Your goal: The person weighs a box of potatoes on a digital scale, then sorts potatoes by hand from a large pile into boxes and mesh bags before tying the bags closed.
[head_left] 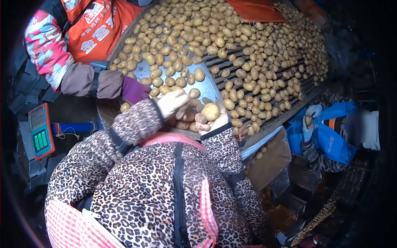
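Note:
My left hand (pixel 174 104), pale and apparently gloved, is over the lower edge of a metal tray (pixel 211 82), its fingers curled downward; whatever they hold is hidden. Beside it, my right hand (pixel 217 120) is closed around a large, smooth yellow potato (pixel 210 111), with the thumb and fingers at its sides. Right by my left fingers lies a smaller potato (pixel 194 93). More potatoes lie on the tray ahead of both hands and partly under them.
A large heap of potatoes (pixel 264 53) covers a slatted rack (pixel 223 62). At left, a co-worker's purple-gloved hand (pixel 134 90) reaches the tray; a digital scale (pixel 41 132) stands below. Another person in a blue apron (pixel 331 142) works at right, near a carton (pixel 271 159).

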{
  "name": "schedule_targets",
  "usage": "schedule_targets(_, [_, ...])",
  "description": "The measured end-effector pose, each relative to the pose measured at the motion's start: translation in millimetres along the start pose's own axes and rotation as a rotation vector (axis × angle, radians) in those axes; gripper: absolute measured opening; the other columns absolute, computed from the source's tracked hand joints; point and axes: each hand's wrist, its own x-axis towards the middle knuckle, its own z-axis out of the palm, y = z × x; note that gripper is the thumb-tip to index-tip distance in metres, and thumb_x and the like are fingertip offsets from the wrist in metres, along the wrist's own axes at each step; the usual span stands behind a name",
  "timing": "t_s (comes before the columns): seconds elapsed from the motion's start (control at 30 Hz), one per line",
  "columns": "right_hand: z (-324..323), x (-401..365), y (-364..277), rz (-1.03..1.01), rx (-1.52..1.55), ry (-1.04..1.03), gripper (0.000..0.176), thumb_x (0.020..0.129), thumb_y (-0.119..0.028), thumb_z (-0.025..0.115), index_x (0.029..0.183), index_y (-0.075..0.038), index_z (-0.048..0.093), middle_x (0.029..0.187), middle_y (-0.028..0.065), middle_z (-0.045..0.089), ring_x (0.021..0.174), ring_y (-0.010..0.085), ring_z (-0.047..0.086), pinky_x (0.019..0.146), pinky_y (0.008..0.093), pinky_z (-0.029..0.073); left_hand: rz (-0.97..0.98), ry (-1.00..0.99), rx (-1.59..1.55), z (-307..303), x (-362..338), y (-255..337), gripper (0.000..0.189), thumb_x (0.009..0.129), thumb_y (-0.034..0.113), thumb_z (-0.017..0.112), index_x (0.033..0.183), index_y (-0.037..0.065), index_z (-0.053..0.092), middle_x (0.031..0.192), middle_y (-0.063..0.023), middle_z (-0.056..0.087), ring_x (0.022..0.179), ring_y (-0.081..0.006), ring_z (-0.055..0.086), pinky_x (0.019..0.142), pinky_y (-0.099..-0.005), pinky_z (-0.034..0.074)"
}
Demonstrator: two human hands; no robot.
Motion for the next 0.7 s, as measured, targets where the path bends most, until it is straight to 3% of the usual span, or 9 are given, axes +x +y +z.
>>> schedule_targets(0.2, [-13,-1,-15,-0.070,0.052,0.151,0.046,0.093,-0.048,0.043,0.116,-0.009,0.049,0.093,0.0119,0.054,0.049,0.0163,0.049,0.030,0.0202,0.030,-0.032,0.012,-0.334,19,-44,8,0.046,0.085,0.035,0.065,0.111,0.000,0.051,0.093,-0.0053,0.060,0.078,-0.0153,0.062,0.075,-0.0305,0.052])
schedule_targets(0.27, [-21,6,-21,-0.158,-0.178,0.229,0.046,0.091,-0.047,0.047,0.116,-0.009,0.049,0.099,0.0099,0.052,0.056,0.0155,0.049,0.036,0.0230,0.033,0.034,-0.086,-0.339,11,-38,0,0.045,0.086,0.037,0.063,0.109,0.000,0.050,0.072,-0.0059,0.059,0.064,-0.0143,0.061,0.073,-0.0317,0.053])
schedule_targets(0.33, [-46,27,-27,-0.429,-0.590,0.344,0.041,0.091,-0.036,0.053,0.121,-0.008,0.048,0.106,0.0135,0.056,0.086,0.0234,0.057,0.059,0.0321,0.050,-0.004,0.035,-0.114,13,-42,-16,0.045,0.087,0.040,0.061,0.106,0.000,0.051,0.064,-0.0068,0.057,0.057,-0.0146,0.059,0.068,-0.0287,0.052])
schedule_targets(0.37, [-55,28,-27,-0.609,-0.797,0.283,0.050,0.088,-0.028,0.056,0.131,-0.007,0.042,0.123,0.0149,0.049,0.100,0.0259,0.055,0.080,0.0367,0.049,-0.125,-0.026,0.233,19,-45,-7,0.040,0.091,0.039,0.055,0.103,0.001,0.054,0.062,-0.0068,0.057,0.054,-0.0152,0.058,0.065,-0.0277,0.050])
schedule_targets(0.4, [-64,27,-35,-0.705,-1.035,0.311,0.053,0.087,-0.029,0.057,0.133,-0.007,0.041,0.126,0.0178,0.045,0.107,0.0284,0.051,0.087,0.0385,0.045,-0.180,-0.160,0.314,14,-46,-25,0.028,0.091,0.027,0.058,0.105,0.003,0.058,0.072,-0.0102,0.062,0.067,-0.0201,0.064,0.070,-0.0297,0.051])
schedule_targets(0.5, [-81,22,-50,-0.977,-1.522,0.445,0.060,0.086,-0.031,0.058,0.137,-0.007,0.036,0.136,0.0247,0.033,0.122,0.0353,0.042,0.102,0.0439,0.037,0.178,-0.323,1.030,23,-49,-46,0.033,0.080,0.010,0.067,0.113,0.010,0.060,0.107,-0.0102,0.063,0.103,-0.0257,0.060,0.086,-0.0325,0.049])
schedule_targets(0.6, [-99,21,-62,-0.819,-1.738,0.903,0.073,0.086,-0.037,0.056,0.143,-0.007,0.023,0.144,0.0222,0.024,0.131,0.0364,0.030,0.108,0.0460,0.029,0.081,-0.316,1.074,19,-47,-33,0.029,0.082,0.015,0.065,0.110,0.009,0.060,0.107,-0.0119,0.063,0.102,-0.0274,0.060,0.087,-0.0355,0.049])
schedule_targets(0.67, [-113,49,-60,-0.607,-2.196,1.277,0.080,0.086,-0.053,0.048,0.145,-0.009,0.016,0.147,0.0206,0.018,0.134,0.0366,0.025,0.109,0.0480,0.024,-0.020,-0.281,1.059,21,-53,-21,0.027,0.087,0.025,0.059,0.107,0.007,0.061,0.105,-0.0146,0.063,0.101,-0.0313,0.060,0.088,-0.0379,0.048])
schedule_targets(0.7, [-71,47,-48,-0.401,-2.151,1.246,0.082,0.085,-0.055,0.048,0.146,-0.010,0.016,0.147,0.0206,0.018,0.134,0.0375,0.023,0.109,0.0511,0.022,-0.010,-0.259,1.097,20,-56,-24,0.027,0.088,0.026,0.058,0.107,0.007,0.061,0.104,-0.0145,0.063,0.100,-0.0314,0.060,0.087,-0.0386,0.048])
